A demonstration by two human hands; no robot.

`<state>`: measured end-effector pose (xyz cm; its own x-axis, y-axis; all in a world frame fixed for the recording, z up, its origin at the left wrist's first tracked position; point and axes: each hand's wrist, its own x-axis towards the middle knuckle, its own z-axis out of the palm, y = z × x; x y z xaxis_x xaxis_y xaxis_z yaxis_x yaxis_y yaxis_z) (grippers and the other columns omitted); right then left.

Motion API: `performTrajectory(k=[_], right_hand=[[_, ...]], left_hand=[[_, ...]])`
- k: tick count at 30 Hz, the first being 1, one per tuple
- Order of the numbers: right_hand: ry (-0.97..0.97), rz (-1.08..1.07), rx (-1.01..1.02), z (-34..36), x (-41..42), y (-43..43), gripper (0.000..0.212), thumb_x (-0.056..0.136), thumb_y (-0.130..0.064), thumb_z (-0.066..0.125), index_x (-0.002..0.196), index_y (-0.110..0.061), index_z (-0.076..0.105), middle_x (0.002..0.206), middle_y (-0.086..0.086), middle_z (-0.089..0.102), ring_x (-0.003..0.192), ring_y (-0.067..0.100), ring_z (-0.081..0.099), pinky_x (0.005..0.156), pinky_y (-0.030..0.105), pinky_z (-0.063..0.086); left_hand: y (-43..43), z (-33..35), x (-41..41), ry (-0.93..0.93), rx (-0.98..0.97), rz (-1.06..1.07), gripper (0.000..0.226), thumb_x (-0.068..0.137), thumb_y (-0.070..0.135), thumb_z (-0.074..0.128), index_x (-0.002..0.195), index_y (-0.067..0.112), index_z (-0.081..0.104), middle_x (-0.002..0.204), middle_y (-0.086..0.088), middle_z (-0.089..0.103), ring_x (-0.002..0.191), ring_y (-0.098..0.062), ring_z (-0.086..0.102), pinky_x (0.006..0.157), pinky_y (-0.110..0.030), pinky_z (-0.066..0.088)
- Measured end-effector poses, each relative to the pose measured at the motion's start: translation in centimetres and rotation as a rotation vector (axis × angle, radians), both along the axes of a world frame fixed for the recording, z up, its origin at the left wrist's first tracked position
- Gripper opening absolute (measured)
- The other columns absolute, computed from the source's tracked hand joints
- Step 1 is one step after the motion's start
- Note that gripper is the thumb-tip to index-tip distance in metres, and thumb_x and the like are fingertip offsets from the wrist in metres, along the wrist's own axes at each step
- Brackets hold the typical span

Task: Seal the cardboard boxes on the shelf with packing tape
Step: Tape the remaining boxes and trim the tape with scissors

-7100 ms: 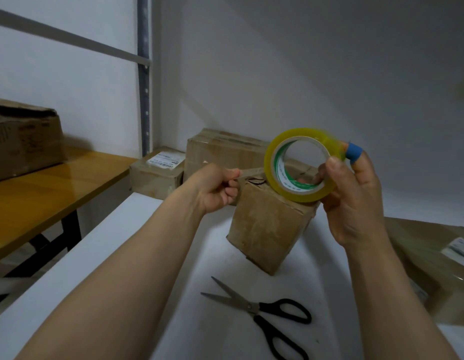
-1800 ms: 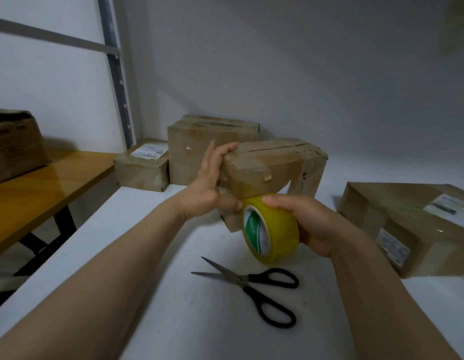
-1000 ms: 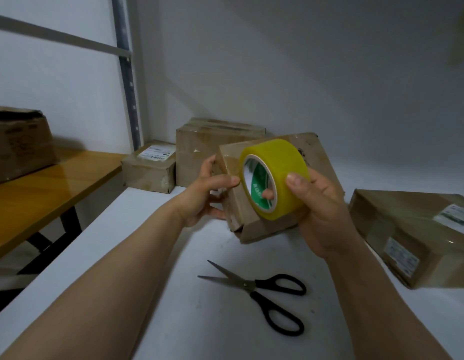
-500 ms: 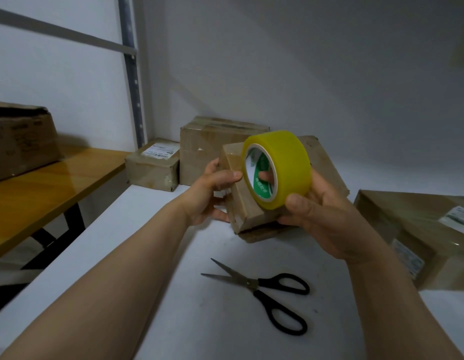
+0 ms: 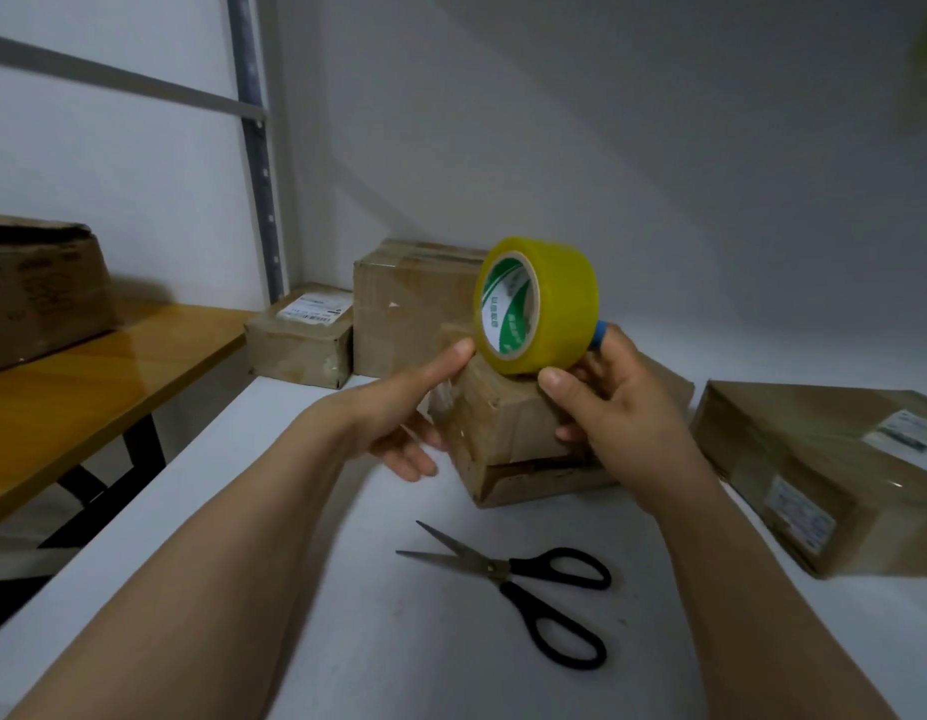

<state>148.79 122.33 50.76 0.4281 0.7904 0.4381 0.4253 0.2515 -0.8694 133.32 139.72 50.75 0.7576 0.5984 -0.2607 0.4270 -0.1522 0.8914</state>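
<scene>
A small worn cardboard box (image 5: 508, 433) rests on the white shelf (image 5: 274, 537) in the middle of the view. My right hand (image 5: 622, 418) grips a yellow packing tape roll (image 5: 560, 309) with a green-printed core, holding it on edge just above the box's top; a blue cover sits on one fingertip behind the roll. My left hand (image 5: 404, 407) lies against the box's left side, thumb up at the top corner next to the roll, fingers straight below.
Black-handled scissors (image 5: 529, 579) lie part open on the shelf in front of the box. A flat labelled box (image 5: 814, 459) sits at right, two more boxes (image 5: 409, 304) (image 5: 300, 340) at the back. A wooden table (image 5: 87, 387) with a box (image 5: 40, 288) stands left.
The box has come down from its tilted, lifted pose onto the shelf. My right hand raised the tape roll over its top, and my left hand's grasp loosened to straight fingers.
</scene>
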Motion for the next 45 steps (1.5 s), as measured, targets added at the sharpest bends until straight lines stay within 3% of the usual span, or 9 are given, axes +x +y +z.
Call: performTrajectory(k=[3,6,12,17,22,29,34,39,45], right_hand=[[-0.034,-0.062,-0.015,-0.2,-0.2,0.6,0.031,0.098,-0.023,0.064,0.113,-0.049,0.056,0.101,-0.024,0.069,0.095,-0.002,0.065,0.067,0.025,0.056],[-0.025,-0.089,0.02,-0.4,-0.2,0.9,0.029,0.098,-0.022,0.063,0.108,-0.048,0.057,0.097,-0.023,0.069,0.088,-0.002,0.064,0.064,0.025,0.055],[0.01,-0.08,0.054,-0.6,0.1,1.1,0.027,0.097,-0.019,0.065,0.11,-0.042,0.06,0.097,-0.013,0.071,0.088,0.002,0.065,0.059,0.024,0.053],[0.001,-0.063,0.053,-0.6,-0.1,1.0,0.024,0.097,-0.019,0.065,0.109,-0.039,0.061,0.093,-0.017,0.07,0.084,0.0,0.065,0.062,0.026,0.056],[-0.021,0.009,-0.028,-0.5,0.6,0.1,0.046,0.094,-0.011,0.068,0.121,-0.045,0.056,0.12,-0.021,0.066,0.115,-0.005,0.059,0.071,0.024,0.058],[-0.613,-0.187,-0.306,-0.3,2.4,-0.7,0.071,0.078,-0.028,0.083,0.142,-0.034,0.052,0.146,-0.007,0.051,0.133,0.014,0.042,0.111,0.038,0.036],[-0.671,-0.193,-0.268,0.2,2.4,-0.9,0.056,0.08,-0.023,0.081,0.133,-0.028,0.064,0.127,-0.013,0.056,0.117,0.005,0.042,0.094,0.026,0.034],[-0.631,-0.174,-0.296,0.8,2.4,-0.7,0.045,0.078,-0.026,0.083,0.122,-0.028,0.072,0.103,-0.006,0.062,0.099,0.018,0.059,0.089,0.044,0.052],[-0.63,-0.196,-0.358,1.8,2.6,-0.8,0.031,0.08,-0.03,0.082,0.11,-0.023,0.077,0.092,0.002,0.069,0.088,0.018,0.062,0.082,0.037,0.051]], left_hand=[[-0.2,0.0,-0.3,0.124,0.323,0.007,0.097,0.074,0.092,0.031,0.153,0.035,0.035,0.129,-0.015,0.063,0.108,-0.029,0.066,0.094,-0.044,0.057],[-0.7,-0.7,-0.6,-0.098,0.55,-0.004,0.108,0.074,0.092,0.042,0.159,0.042,-0.002,0.167,0.001,0.005,0.154,-0.023,0.009,0.123,-0.051,0.018],[-4.7,-3.3,1.9,-0.289,0.865,-0.151,0.157,0.053,0.064,0.088,0.138,0.052,-0.043,0.156,0.017,-0.041,0.15,-0.015,-0.028,0.125,-0.054,0.006],[-4.3,-4.2,2.1,-0.375,0.831,-0.111,0.15,0.063,0.041,0.091,0.141,0.056,-0.036,0.156,0.019,-0.04,0.151,-0.011,-0.025,0.125,-0.048,0.011],[-3.9,-4.1,2.1,-0.396,0.798,-0.131,0.143,0.064,0.038,0.092,0.155,0.045,-0.019,0.161,0.015,-0.033,0.148,-0.001,-0.029,0.122,-0.036,0.007],[-3.1,-3.9,1.8,-0.386,0.765,-0.148,0.143,0.059,0.042,0.094,0.158,0.041,-0.008,0.163,0.019,-0.025,0.148,0.006,-0.021,0.117,-0.028,0.012],[-3.0,-3.8,1.7,-0.344,0.808,-0.17,0.148,0.057,0.042,0.095,0.156,0.043,-0.015,0.161,0.02,-0.031,0.15,0.0,-0.02,0.118,-0.03,0.015],[-3.2,-4.0,1.5,-0.328,0.851,-0.207,0.153,0.06,0.038,0.095,0.149,0.049,-0.029,0.157,0.02,-0.038,0.149,-0.001,-0.025,0.115,-0.025,0.012],[-3.0,-4.5,1.7,-0.35,0.919,-0.224,0.154,0.06,0.039,0.095,0.137,0.057,-0.038,0.158,0.015,-0.039,0.149,-0.004,-0.028,0.113,-0.017,0.005]])
